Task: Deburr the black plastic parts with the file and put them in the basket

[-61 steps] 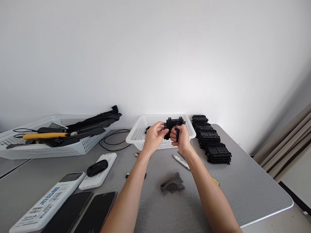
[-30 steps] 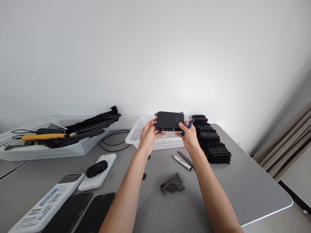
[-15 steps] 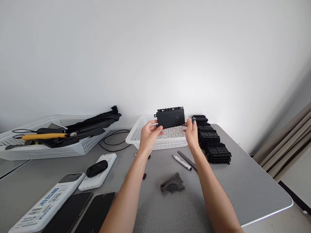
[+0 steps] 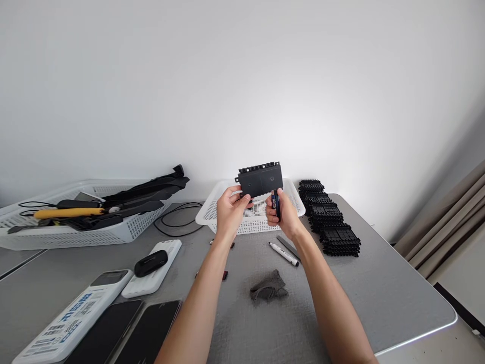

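My left hand (image 4: pixel 230 210) is closed on the left end of a flat black plastic part (image 4: pixel 260 181) with a notched upper edge and small corner tabs. The part is held up, slightly tilted, in front of a white perforated basket (image 4: pixel 255 222). In my right hand (image 4: pixel 285 212) is a small dark blue stick-like object (image 4: pixel 275 206) with lettering and a metallic-looking end, held upright. Its upper end is at the part's lower right edge; whether they touch, I cannot tell. The exact kind of this object is unclear.
Stacks of black plastic parts (image 4: pixel 340 240) stand at right. A white marker (image 4: pixel 284 254), a grey strip (image 4: pixel 288 246) and a dark cloth (image 4: pixel 269 286) lie nearer. Left are a loaded basket (image 4: pixel 113 234), a cable (image 4: pixel 162 222), a mouse (image 4: pixel 151 263) and phones (image 4: pixel 149 331).
My right hand has moved left and inward, bringing the small blue object under the black part's right end. The part has shifted slightly left and up with my left hand.
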A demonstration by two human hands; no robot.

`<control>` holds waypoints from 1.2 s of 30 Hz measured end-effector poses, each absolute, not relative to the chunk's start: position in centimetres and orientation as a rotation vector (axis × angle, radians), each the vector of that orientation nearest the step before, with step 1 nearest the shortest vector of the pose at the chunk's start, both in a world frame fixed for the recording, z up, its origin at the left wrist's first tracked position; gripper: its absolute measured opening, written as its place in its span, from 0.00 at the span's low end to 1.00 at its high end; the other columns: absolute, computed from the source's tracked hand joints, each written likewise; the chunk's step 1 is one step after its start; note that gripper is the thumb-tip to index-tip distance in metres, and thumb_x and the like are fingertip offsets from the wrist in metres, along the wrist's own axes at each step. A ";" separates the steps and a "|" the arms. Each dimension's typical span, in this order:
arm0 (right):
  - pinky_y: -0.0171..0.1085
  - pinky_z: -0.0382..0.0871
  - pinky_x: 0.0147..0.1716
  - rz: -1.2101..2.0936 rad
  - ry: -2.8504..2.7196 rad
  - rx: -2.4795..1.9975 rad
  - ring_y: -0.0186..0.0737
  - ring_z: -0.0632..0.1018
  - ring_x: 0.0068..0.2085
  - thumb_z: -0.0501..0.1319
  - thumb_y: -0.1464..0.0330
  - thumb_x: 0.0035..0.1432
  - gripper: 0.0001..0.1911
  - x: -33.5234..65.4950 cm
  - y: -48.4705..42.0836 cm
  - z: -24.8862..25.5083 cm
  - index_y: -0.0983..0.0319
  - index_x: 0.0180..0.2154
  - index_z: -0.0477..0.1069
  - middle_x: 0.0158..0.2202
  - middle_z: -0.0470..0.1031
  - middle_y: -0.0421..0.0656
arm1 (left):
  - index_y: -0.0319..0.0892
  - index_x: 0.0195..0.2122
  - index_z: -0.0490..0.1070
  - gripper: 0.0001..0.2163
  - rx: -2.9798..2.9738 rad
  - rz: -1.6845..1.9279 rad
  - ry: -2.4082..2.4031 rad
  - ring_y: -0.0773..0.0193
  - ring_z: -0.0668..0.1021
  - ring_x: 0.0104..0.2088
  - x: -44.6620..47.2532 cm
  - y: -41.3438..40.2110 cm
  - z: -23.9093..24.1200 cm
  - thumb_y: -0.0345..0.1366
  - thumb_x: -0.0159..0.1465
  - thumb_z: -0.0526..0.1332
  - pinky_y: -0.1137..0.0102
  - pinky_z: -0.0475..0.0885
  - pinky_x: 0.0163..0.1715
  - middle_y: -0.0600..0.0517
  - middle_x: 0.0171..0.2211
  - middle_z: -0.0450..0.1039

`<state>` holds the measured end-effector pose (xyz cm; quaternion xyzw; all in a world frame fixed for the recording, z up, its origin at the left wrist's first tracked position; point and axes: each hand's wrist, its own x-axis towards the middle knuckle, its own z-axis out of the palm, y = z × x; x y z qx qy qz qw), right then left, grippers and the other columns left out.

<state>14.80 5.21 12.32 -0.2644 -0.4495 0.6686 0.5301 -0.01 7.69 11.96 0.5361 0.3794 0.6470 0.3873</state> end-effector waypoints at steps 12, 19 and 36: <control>0.30 0.42 0.17 1.789 -0.990 -0.571 0.29 0.46 0.18 0.45 0.55 0.55 0.19 12.6 4.5 12.0 0.58 0.19 0.50 0.18 0.44 0.32 | 0.41 0.43 0.68 0.21 1.495 1.561 0.917 0.59 0.81 0.36 0.3 7.5 12.1 0.45 0.52 0.69 0.65 0.75 0.40 0.46 0.39 0.79; 0.30 0.42 0.16 1.783 -0.926 -0.623 0.28 0.48 0.18 0.46 0.58 0.53 0.16 12.7 4.7 11.9 0.59 0.19 0.51 0.18 0.46 0.33 | 0.41 0.44 0.69 0.17 1.638 1.503 0.947 0.59 0.81 0.36 0.3 7.4 12.0 0.41 0.56 0.66 0.67 0.72 0.38 0.46 0.38 0.79; 0.29 0.40 0.14 1.835 -0.817 -0.657 0.27 0.45 0.17 0.45 0.59 0.52 0.15 12.8 4.9 12.0 0.58 0.19 0.50 0.16 0.45 0.32 | 0.41 0.45 0.70 0.16 1.726 1.471 0.909 0.58 0.81 0.37 0.3 7.2 12.0 0.39 0.57 0.65 0.67 0.73 0.37 0.45 0.41 0.79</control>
